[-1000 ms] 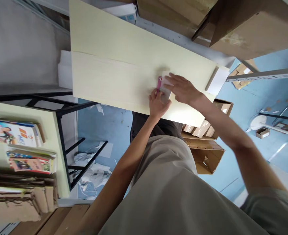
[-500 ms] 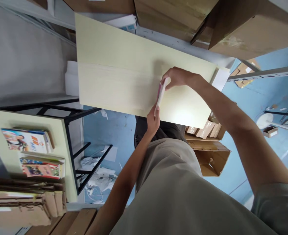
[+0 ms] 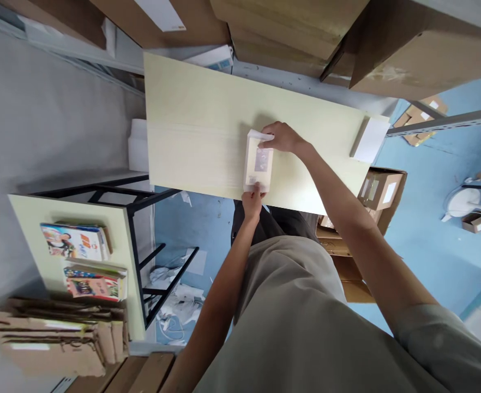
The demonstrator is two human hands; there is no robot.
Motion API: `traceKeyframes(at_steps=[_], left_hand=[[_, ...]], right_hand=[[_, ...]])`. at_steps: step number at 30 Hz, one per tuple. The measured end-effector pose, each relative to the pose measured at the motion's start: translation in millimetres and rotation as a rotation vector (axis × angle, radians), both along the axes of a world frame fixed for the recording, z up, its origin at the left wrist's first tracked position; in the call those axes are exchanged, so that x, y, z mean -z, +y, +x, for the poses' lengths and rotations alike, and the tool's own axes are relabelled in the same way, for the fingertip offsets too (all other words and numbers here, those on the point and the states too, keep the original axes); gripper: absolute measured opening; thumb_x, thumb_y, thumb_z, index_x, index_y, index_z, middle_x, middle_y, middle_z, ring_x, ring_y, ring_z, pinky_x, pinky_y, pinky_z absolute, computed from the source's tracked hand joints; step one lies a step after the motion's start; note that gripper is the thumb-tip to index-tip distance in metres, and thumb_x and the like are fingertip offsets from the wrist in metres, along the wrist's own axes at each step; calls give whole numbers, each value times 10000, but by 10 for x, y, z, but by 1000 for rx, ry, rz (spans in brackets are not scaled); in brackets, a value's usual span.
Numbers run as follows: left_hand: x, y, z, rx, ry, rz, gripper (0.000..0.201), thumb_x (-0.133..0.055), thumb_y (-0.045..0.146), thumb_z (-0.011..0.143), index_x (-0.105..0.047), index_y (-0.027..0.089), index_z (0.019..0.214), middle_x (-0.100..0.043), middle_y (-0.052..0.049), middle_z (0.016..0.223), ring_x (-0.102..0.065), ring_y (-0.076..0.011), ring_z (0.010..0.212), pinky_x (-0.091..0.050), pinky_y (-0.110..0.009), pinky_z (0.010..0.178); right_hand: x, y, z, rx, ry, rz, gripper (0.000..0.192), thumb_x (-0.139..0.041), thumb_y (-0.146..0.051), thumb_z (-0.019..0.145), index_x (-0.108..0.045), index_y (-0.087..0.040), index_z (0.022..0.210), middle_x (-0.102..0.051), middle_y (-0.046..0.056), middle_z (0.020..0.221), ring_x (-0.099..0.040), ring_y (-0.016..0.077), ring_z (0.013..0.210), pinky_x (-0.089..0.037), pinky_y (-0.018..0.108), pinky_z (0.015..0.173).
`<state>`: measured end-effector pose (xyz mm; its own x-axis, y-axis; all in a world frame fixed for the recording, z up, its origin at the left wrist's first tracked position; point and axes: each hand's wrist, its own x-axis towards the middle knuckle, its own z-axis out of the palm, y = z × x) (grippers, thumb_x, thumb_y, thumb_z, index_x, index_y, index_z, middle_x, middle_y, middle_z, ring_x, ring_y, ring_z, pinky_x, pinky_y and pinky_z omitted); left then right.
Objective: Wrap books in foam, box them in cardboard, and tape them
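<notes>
A small cream book (image 3: pixel 258 166) with a purple picture and a barcode on its cover is held between my two hands over the pale yellow table (image 3: pixel 195 136). My left hand (image 3: pixel 252 203) grips the book's near end, thumb on the cover and fingers mostly hidden beneath. At the far right corner, my right hand (image 3: pixel 280 136) is closed on the book, its fingers over the top edge. The cover faces up toward me.
A white box (image 3: pixel 369 140) lies at the table's right end. Big cardboard boxes (image 3: pixel 281 33) line the far side. On the left, a side table (image 3: pixel 31 218) carries magazines (image 3: pixel 77 240) and flattened cartons (image 3: pixel 60 338). An open carton (image 3: pixel 396 191) stands at lower right.
The book has turned from edge-on to cover-up. My right hand has shifted slightly left and down along with it, while the left still grips the near end. The view has shifted slightly.
</notes>
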<state>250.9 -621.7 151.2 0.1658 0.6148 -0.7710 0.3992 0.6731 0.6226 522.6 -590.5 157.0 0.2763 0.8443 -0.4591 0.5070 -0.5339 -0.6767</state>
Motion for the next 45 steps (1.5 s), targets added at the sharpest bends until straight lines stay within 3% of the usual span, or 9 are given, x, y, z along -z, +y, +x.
traceKeyframes(at_steps=[6,12,15,21,28,31,34,40,45], left_hand=[[40,197,-4,130,94,-17,478,-767,492,1071,-699,173,721,-773,-99,679,-857,-268,757,-733,-379,823],[-152,450,-30,550,251,-198,586,-620,555,1151,-726,174,719,-846,-142,783,-780,-208,600,-663,-312,665],[-423,574,-14,803,265,-212,603,-563,580,1161,-754,184,749,-870,-146,851,-780,-213,606,-660,-326,674],[-1185,740,493,927,-45,318,232,-667,398,1085,-818,252,987,-906,-82,1096,-878,-275,1039,-680,-404,1032],[-2326,887,1794,841,-570,799,262,-661,386,1096,-840,241,1220,-878,-92,1289,-839,-282,1229,-645,-436,1156],[-2772,926,2301,834,-662,957,271,-665,397,1117,-836,230,1243,-874,-90,1302,-823,-276,1254,-634,-421,1169],[-3095,937,2686,844,-700,1051,236,-689,360,1114,-832,206,1220,-871,-97,1299,-812,-281,1274,-613,-422,1196],[-3383,932,2861,876,-757,1094,210,-670,240,1106,-825,206,1244,-857,-95,1301,-794,-282,1308,-574,-463,1246],[-3239,997,2569,847,-698,1048,211,-685,262,1099,-833,202,1237,-862,-89,1271,-799,-282,1288,-586,-449,1228]], right_hand=[[191,50,-288,181,-114,-42,280,-636,-367,1090,-850,-208,1177,-842,120,1197,-742,335,1183,-522,526,1186],[126,8,-558,299,-299,12,258,-655,-345,1090,-783,-237,1287,-760,167,1402,-626,372,1396,-474,610,1268],[-145,-190,-605,378,-340,130,283,-641,-378,1102,-763,-272,1334,-761,156,1412,-635,369,1369,-510,630,1246],[-1188,-766,-477,501,-439,354,265,-603,-389,1105,-791,-291,1265,-821,131,1321,-731,371,1298,-450,656,1312],[-2406,-1059,57,606,-664,576,333,-569,-450,1121,-789,-326,1336,-800,140,1355,-712,400,1362,-405,713,1327],[-2754,-1010,462,626,-783,603,378,-530,-454,1134,-757,-310,1398,-778,149,1388,-680,398,1397,-395,708,1332],[-2931,-870,940,623,-827,595,416,-544,-435,1116,-716,-274,1459,-752,177,1451,-644,416,1421,-425,697,1300],[-2900,-543,1667,569,-804,333,341,-606,-291,1068,-754,-153,1342,-766,264,1412,-669,413,1324,-484,628,1196],[-2775,-465,1855,579,-849,347,314,-546,-293,1133,-776,-120,1259,-822,235,1236,-705,310,1189,-491,540,1156]])
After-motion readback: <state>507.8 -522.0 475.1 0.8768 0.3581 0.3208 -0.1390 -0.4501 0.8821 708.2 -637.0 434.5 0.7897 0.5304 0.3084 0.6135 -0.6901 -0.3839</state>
